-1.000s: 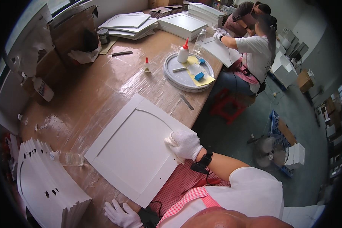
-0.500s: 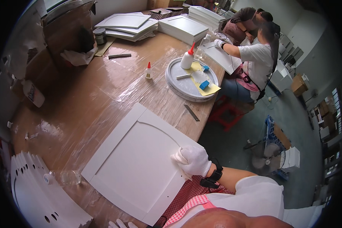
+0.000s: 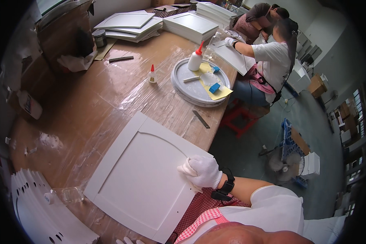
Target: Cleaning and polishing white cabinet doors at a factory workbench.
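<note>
A white panel [image 3: 138, 179] with a recessed middle and a curved groove lies at the table's front edge. On its right side my right hand [image 3: 205, 171], in a white knitted glove, is closed on a crumpled white cloth [image 3: 187, 168] and presses it against the inner frame edge. My left hand [image 3: 129, 241], gloved too, shows only its fingertips at the lower rim, spread apart beside the panel's near corner. The rest of that hand is out of the picture. A small dark hole marks the panel's near right border.
A round grey lid [image 3: 179, 83] holds a red-tipped bottle [image 3: 194, 61], blue blocks and yellow paper. Nearby are a small glue bottle [image 3: 152, 76] and a dark flat strip [image 3: 201, 119]. Panel stacks [image 3: 191, 26] stand behind; curved white pieces [image 3: 49, 211] at left. Two people work at far right.
My right hand and the cloth stay at the panel's right side. The whole view has shifted slightly, and less of my left hand's fingers shows.
</note>
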### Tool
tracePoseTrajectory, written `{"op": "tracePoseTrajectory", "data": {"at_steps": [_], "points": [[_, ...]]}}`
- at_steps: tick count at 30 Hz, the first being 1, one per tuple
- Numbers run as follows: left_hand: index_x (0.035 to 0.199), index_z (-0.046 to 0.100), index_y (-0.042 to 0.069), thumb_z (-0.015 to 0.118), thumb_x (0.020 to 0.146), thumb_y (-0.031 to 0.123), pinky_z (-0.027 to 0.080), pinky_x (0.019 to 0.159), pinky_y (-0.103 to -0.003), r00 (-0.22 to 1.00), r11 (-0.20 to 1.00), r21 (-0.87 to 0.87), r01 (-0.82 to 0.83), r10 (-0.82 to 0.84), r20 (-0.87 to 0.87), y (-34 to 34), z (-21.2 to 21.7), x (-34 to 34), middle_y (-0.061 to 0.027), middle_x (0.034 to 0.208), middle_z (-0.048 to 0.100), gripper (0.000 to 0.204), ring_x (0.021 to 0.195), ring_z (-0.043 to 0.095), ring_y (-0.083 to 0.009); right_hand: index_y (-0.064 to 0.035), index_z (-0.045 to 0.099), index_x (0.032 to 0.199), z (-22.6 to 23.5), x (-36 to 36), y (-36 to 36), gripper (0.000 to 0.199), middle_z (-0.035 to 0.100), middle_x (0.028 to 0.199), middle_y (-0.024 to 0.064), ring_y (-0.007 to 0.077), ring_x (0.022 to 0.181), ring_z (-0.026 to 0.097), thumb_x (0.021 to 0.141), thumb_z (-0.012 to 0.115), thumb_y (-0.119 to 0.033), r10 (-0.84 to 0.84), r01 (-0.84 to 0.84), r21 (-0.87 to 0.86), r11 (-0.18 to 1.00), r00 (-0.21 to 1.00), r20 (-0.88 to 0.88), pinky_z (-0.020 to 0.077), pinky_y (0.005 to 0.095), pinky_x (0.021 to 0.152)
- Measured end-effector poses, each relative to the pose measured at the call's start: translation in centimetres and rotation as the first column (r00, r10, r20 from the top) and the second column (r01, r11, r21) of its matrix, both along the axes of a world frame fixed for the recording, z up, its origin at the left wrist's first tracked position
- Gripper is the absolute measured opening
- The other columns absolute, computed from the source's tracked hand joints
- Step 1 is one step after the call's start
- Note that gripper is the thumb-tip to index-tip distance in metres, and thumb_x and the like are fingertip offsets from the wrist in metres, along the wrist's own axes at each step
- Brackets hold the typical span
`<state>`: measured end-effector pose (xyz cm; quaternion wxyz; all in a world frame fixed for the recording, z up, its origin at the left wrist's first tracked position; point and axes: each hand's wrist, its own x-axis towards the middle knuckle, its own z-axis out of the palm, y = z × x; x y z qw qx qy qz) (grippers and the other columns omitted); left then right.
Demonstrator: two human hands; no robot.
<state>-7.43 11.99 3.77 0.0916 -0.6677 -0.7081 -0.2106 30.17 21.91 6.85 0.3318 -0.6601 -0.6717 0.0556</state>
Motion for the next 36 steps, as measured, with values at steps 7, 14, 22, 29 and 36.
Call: {"op": "tracePoseTrajectory", "data": {"at_steps": [7, 14, 22, 29, 36], "points": [[0.12, 0.072, 0.008, 0.059, 0.099, 0.043, 0.044, 0.103, -0.063, 0.999, 1.0, -0.029, 0.001, -0.003, -0.053, -0.34, -0.32, -0.45, -0.0232, 0.131, 0.065, 0.042, 0.118, 0.06, -0.047, -0.0136, 0.06, 0.069, -0.51, 0.05, -0.04, 0.023, 0.055, 0.068, 0.0077, 0.0306, 0.063, 0.06, 0.083, 0.077, -0.021, 0.008, -0.008, 0.031, 0.999, 1.0, -0.004, 0.0466, 0.0397, 0.055], [0.12, 0.072, 0.009, 0.059, 0.099, 0.044, 0.045, 0.103, -0.062, 0.998, 1.0, 0.007, 0.003, -0.002, -0.063, -0.48, -0.72, -0.5, -0.0226, 0.131, 0.065, 0.043, 0.118, 0.061, -0.0465, -0.0137, 0.06, 0.071, -1.0, 0.28, -0.17, 0.022, 0.056, 0.069, 0.0089, 0.0322, 0.064, 0.06, 0.083, 0.077, -0.021, 0.007, -0.007, 0.018, 1.0, 1.0, -0.015, 0.0465, 0.0406, 0.056], [0.122, 0.071, 0.01, 0.058, 0.1, 0.044, 0.045, 0.102, -0.062, 0.999, 1.0, 0.024, 0.003, -0.002, -0.049, -0.49, -0.5, -0.37, -0.0219, 0.132, 0.065, 0.042, 0.118, 0.061, -0.046, -0.0136, 0.061, 0.07, -0.63, 0.04, -0.31, 0.021, 0.055, 0.068, 0.0081, 0.0312, 0.063, 0.06, 0.082, 0.077, -0.019, 0.005, -0.005, 0.022, 1.0, 1.0, -0.015, 0.0455, 0.0401, 0.055], [0.121, 0.071, 0.01, 0.058, 0.1, 0.045, 0.045, 0.102, -0.062, 0.998, 1.0, -0.006, -0.012, 0.011, -0.066, -0.5, -0.18, -0.54, -0.0214, 0.132, 0.065, 0.042, 0.118, 0.061, -0.0456, -0.0141, 0.061, 0.068, -0.16, -0.29, -0.04, 0.02, 0.055, 0.067, 0.0068, 0.0294, 0.061, 0.059, 0.079, 0.078, -0.016, 0.009, -0.009, 0.035, 0.999, 1.0, -0.013, 0.0461, 0.0384, 0.054], [0.121, 0.071, 0.011, 0.058, 0.101, 0.045, 0.045, 0.103, -0.062, 1.0, 1.0, 0.009, -0.018, 0.018, -0.003, 0.05, -0.18, 0.07, -0.0211, 0.132, 0.065, 0.042, 0.118, 0.061, -0.0454, -0.0136, 0.059, 0.069, -0.02, -0.09, 0.01, 0.028, 0.059, 0.071, 0.0091, 0.0327, 0.064, 0.061, 0.087, 0.077, -0.026, 0.01, -0.01, -0.027, 1.0, 0.999, -0.031, 0.0478, 0.0406, 0.057]]}}
